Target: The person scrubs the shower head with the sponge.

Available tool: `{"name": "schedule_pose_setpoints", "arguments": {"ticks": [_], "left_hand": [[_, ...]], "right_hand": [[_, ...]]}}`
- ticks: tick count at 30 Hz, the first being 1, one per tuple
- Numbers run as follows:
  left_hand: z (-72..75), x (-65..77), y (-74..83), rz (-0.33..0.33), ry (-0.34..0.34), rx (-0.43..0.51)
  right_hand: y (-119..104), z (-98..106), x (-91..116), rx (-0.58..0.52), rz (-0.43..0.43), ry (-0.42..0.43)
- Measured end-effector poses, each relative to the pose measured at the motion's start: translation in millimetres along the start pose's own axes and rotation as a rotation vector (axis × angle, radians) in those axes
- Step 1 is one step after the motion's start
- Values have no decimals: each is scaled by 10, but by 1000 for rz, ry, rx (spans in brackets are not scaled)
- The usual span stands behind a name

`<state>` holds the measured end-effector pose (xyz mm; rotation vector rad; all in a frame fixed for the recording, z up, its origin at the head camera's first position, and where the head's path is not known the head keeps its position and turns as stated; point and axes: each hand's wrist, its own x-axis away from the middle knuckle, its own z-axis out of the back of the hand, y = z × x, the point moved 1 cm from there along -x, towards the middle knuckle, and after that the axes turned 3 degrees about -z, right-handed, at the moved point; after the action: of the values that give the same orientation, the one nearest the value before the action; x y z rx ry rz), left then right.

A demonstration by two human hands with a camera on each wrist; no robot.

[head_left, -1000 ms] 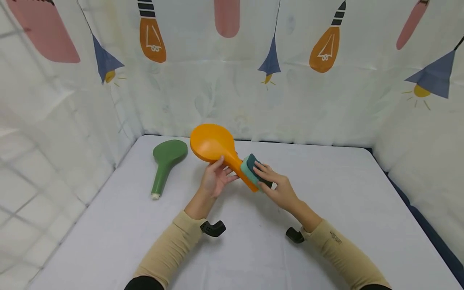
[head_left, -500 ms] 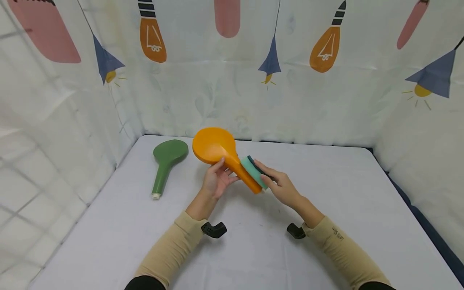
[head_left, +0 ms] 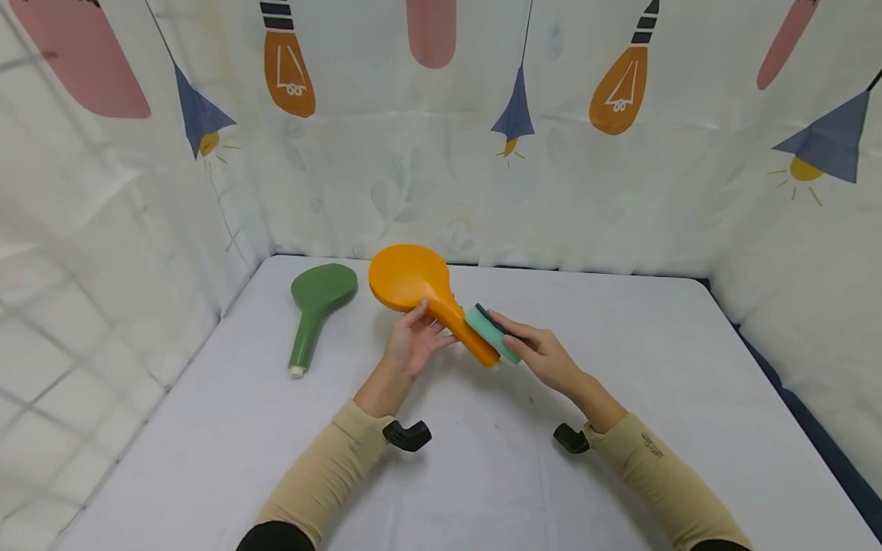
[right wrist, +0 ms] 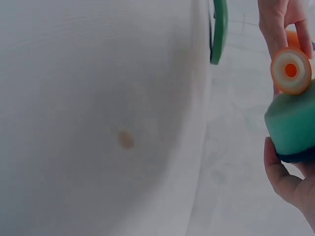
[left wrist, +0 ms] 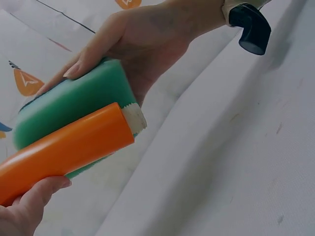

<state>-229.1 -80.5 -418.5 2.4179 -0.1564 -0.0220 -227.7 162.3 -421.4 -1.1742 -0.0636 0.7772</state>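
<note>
An orange shower head (head_left: 409, 277) with a round head and a pale threaded handle end (left wrist: 134, 118) is raised over the table. My left hand (head_left: 411, 346) holds it where the handle meets the head, thumb on the near side and fingers behind. A light green sponge (head_left: 491, 332) with a dark scouring layer is gripped in my right hand (head_left: 547, 360). In the left wrist view the sponge lies along the far side of the orange handle, bent around it. The right wrist view looks onto the handle's hollow end (right wrist: 291, 70), with the sponge against it.
A green shower head (head_left: 318, 306) lies on the white table (head_left: 207, 459) to the left, its pale threaded end toward me. White patterned curtains (head_left: 427, 168) enclose the table at the back and sides. A black wrist mount (head_left: 406, 436) sticks out from each sleeve.
The sponge has turned from its dark face showing to edge-on, and slid down the handle toward its end. The orange shower head has shifted slightly right and toward me.
</note>
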Motion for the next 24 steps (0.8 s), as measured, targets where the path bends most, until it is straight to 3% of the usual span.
{"name": "schedule_pose_setpoints", "arguments": {"ticks": [8, 15, 24], "left_hand": [[-57, 29, -35, -48, 37, -21], [14, 43, 28, -118, 59, 50], [68, 50, 90, -80, 35, 105]], "right_hand": [[-80, -54, -206, 116, 112, 30], [-167, -13, -153, 209, 176, -30], [-139, 30, -83, 189, 215, -71]]}}
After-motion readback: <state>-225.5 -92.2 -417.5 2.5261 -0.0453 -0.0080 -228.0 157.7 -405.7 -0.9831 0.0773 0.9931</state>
